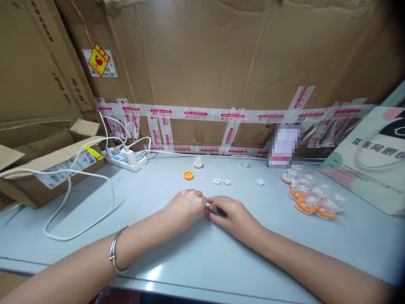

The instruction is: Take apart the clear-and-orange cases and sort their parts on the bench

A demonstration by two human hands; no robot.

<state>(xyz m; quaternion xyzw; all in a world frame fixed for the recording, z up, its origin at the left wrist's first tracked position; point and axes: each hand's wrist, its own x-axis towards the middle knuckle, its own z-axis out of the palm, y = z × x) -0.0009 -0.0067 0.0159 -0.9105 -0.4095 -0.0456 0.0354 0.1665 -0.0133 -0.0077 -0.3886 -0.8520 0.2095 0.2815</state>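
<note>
Both hands meet over the middle of the table. My left hand (186, 207) is closed, its fingertips pinching a small white part (208, 204), mostly hidden by the fingers. From the other side my right hand (236, 216) grips the same part between thumb and fingers. Just beyond them lie two small white plastic pieces (217, 182), with another white piece (260, 182) farther right. An orange ring-shaped cap (188, 175) lies behind my left hand. Behind that stands a clear domed container with an orange base (198, 162). A clear cup (245, 162) stands at the back.
Several clear containers with orange bases (306, 203) cluster on the right, before a printed bag or box (373, 160). At the left are an open carton (47, 177), a power strip (126, 159) and a looping white cable (113, 198). Taped cardboard (196, 63) walls the back.
</note>
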